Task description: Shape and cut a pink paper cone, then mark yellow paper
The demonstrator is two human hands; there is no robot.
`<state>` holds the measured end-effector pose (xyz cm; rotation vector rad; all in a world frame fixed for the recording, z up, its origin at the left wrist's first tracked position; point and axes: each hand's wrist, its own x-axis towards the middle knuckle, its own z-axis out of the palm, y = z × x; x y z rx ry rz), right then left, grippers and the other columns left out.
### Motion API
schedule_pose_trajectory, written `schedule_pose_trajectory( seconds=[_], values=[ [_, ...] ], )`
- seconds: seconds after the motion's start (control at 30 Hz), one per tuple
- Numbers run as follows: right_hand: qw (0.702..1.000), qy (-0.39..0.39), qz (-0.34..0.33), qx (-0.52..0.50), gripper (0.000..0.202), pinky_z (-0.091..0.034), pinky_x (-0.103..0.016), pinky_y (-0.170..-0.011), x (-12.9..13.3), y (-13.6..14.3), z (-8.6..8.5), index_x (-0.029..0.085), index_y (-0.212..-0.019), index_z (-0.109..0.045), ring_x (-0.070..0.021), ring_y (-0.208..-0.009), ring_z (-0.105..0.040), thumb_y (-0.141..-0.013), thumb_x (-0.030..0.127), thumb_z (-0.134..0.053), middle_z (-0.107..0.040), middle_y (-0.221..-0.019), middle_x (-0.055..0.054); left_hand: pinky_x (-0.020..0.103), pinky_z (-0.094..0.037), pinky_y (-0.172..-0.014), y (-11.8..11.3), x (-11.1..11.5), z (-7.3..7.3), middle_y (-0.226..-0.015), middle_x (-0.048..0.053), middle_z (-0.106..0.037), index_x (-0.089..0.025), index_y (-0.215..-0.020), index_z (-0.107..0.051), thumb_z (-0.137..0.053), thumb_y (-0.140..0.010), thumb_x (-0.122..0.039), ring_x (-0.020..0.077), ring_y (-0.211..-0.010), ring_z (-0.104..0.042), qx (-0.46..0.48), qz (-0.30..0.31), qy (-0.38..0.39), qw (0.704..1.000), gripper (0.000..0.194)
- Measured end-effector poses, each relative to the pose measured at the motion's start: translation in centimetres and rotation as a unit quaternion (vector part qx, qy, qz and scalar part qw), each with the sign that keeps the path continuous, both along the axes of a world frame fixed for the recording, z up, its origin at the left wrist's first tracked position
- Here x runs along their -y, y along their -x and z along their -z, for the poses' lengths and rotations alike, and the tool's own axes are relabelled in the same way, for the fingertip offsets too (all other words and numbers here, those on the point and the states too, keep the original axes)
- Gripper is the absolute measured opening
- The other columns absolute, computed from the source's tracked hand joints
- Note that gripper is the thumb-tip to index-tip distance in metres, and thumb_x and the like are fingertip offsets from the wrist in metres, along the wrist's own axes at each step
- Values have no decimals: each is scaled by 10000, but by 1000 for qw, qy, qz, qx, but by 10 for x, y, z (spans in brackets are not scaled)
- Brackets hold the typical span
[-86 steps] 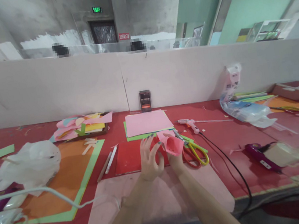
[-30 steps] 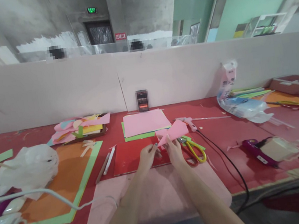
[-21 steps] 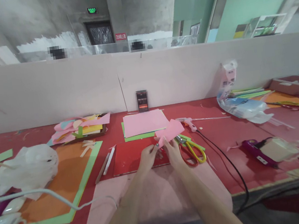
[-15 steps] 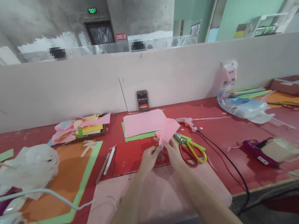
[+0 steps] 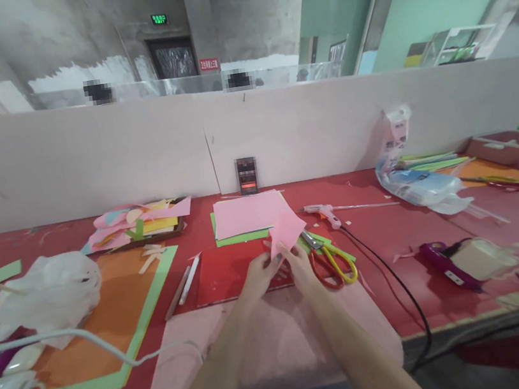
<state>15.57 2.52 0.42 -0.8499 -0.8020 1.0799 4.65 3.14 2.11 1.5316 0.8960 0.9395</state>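
Note:
A pink paper piece (image 5: 287,230), pointed toward the bottom, is pinched between both hands above a red board (image 5: 226,270). My left hand (image 5: 262,274) grips its lower left edge. Closed on its lower right side is my right hand (image 5: 299,266). Behind the hands lies a stack of pink sheets (image 5: 247,214) with green paper under it. Scissors (image 5: 331,261) with red and yellow handles rest just right of my right hand, over green paper. A white pen (image 5: 189,280) and a brown stick (image 5: 177,294) lie left of the board.
A glue gun (image 5: 327,214) with a black cord lies at the back right. Power strips (image 5: 451,267) sit at both sides. A plastic bag (image 5: 56,294) rests on orange paper at the left. A phone (image 5: 247,175) leans against the white partition (image 5: 138,153).
The held pink paper has turned and shifted slightly left, and its outer end now looks narrower. Both hands stay closed on it near the same spot.

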Motion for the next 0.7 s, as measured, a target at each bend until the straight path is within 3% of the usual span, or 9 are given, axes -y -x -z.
schedule_pose_trajectory(
  seconds=[0.13, 0.23, 0.37, 0.53, 0.63, 0.7],
  values=[
    [1000, 5, -9, 0, 441, -457, -268, -480, 0, 0, 1, 124, -935, -626, -149, -531, -571, -638, 448, -650, -656, -662, -37, 262, -466, -555, 2, 0, 1, -589, 23, -642, -139, -721, -568, -505, -726, -549, 169, -550, -608, -15, 12, 11, 1000, 415],
    [1000, -6, 3, 5, 444, -476, -277, -515, -1, -2, -1, 114, -966, -621, -162, -584, -593, -660, 435, -642, -666, -726, -59, 271, -472, -588, 2, -1, 3, -638, 34, -654, -137, -752, -588, -515, -732, -524, 176, -590, -616, -17, 30, 12, 999, 395],
    [992, -44, 83, 82, 375, -498, -336, -695, 2, -2, -6, 119, -979, -622, -215, -811, -616, -706, 376, -616, -669, -888, -97, 295, -461, -745, 2, -6, 5, -853, 66, -660, -145, -843, -605, -535, -749, -442, 185, -794, -612, 7, -57, -61, 996, 320],
    [923, -109, 223, 295, 312, -429, -410, -880, 11, -4, -6, 169, -1039, -600, -232, -987, -563, -739, 251, -568, -632, -1029, -91, 329, -431, -849, 10, -5, -1, -970, 76, -617, -169, -951, -570, -399, -852, -351, 169, -910, -575, 71, -187, -169, 965, 269],
    [867, -192, 248, 387, 346, -321, -456, -987, 13, -8, -6, 220, -1106, -555, -222, -1162, -438, -771, 177, -480, -541, -1197, -66, 376, -395, -911, 17, 5, -8, -1091, 106, -557, -169, -1054, -518, -372, -866, -281, 194, -1044, -514, 65, -265, -295, 916, 263],
    [839, -204, 271, 425, 354, -281, -483, -1006, 12, -11, -6, 232, -1104, -548, -224, -1202, -390, -764, 162, -476, -506, -1239, -56, 414, -374, -934, 20, 13, -10, -1144, 122, -520, -169, -1084, -498, -403, -838, -227, 216, -1099, -475, 21, -277, -404, 871, 271]
  ],
)
